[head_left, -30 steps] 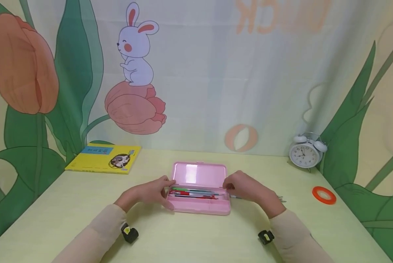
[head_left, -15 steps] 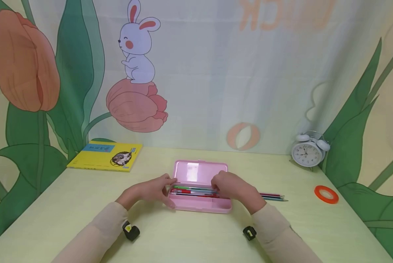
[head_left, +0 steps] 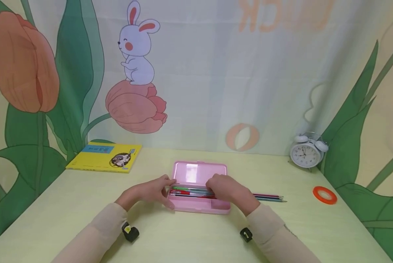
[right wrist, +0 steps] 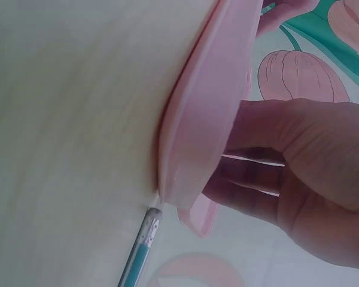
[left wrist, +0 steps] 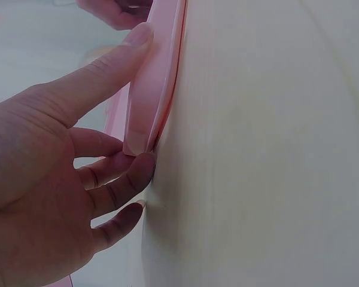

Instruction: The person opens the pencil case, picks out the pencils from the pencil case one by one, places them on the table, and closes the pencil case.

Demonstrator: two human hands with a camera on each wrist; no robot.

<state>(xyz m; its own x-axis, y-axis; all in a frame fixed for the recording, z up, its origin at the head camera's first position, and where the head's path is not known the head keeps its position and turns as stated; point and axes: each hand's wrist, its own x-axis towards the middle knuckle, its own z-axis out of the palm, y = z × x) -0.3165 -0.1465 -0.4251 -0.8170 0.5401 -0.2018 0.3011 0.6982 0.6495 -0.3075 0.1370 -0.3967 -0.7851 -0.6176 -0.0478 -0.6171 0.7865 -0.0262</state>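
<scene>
A pink pencil case (head_left: 193,209) lies open on the table, its lid (head_left: 209,173) tipped back. Inside are several pens (head_left: 186,192) with green, red and clear barrels. My left hand (head_left: 151,191) holds the case's left end; in the left wrist view its thumb (left wrist: 102,75) presses the front wall and the fingers touch the corner. Over the right half of the case is my right hand (head_left: 227,188), its fingertips down among the pens. The case wall hides those fingertips in the right wrist view, so I cannot see whether they pinch a pen.
Several pencils (head_left: 268,197) lie on the table right of the case, partly behind the right wrist. Farther right are an orange-red ring (head_left: 325,195) and a white alarm clock (head_left: 305,155). A yellow book (head_left: 104,157) lies at the back left, before the printed curtain.
My right hand has moved left from the case's right end to over the pens inside, uncovering the pencils on the table. The left hand has stayed on the case.
</scene>
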